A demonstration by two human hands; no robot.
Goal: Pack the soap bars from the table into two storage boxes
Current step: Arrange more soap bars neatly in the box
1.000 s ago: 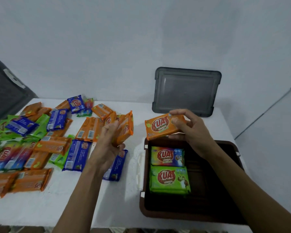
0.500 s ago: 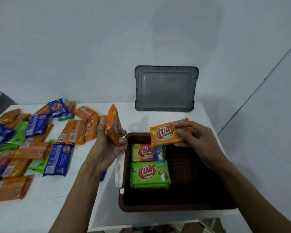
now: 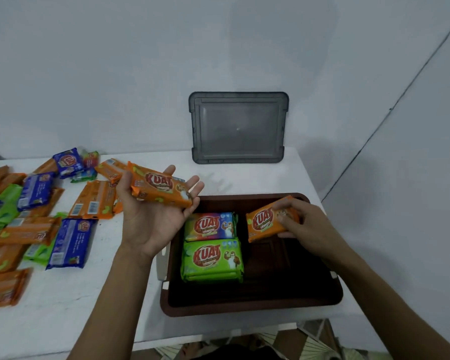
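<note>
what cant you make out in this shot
Head view only:
- Soap bars at the left edge: cut off by the frame, so no total count.
- Under the green bar in the brown box: top wrappers hide how many lie below.
- Orange bar in the right hand: bar and fingers hide whether it touches the box floor.
- Second storage box: out of frame.

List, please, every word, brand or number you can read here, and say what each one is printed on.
"KUAT": left-hand orange bar, resting on the left hand.
"KUAT": right-hand orange bar, gripped by the right hand.
"KUAT": multicoloured bar in the storage box.
"KUAT": green bar beside it.
Too blurred to read: the small print under each logo, and the logos and barcodes on the loose bars on the table.
</note>
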